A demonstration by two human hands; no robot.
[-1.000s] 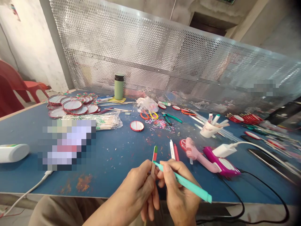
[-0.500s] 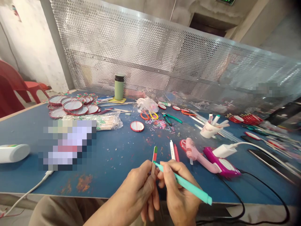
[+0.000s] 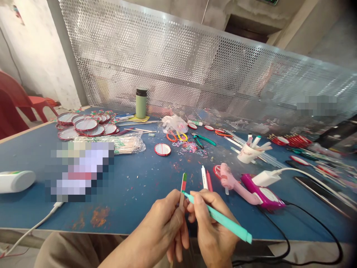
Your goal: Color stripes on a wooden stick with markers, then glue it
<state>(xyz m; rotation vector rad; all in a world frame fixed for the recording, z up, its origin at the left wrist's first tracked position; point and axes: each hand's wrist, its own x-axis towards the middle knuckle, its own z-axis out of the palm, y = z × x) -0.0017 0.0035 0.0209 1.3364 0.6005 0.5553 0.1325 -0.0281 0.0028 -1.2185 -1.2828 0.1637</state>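
My left hand [image 3: 164,227] pinches a flat wooden stick [image 3: 183,183] painted green and red, held upright over the near edge of the blue table [image 3: 134,186]. A teal marker [image 3: 220,219] sits in my right hand [image 3: 213,230], gripped like a pen, its tip touching the stick just above my left fingers. Both hands are closed around what they hold.
A white marker and a red one [image 3: 205,178] lie just beyond my hands. To the right are a pink glue gun [image 3: 234,184], a magenta device [image 3: 262,193] with a white plug and black cable. Farther back stand a cup of pens [image 3: 248,152], a green flask [image 3: 141,103], red-rimmed discs [image 3: 83,124], bagged sticks [image 3: 125,144].
Hardly anything differs; the hands, stick and marker stay in the same place, with only a slight shift of the marker.
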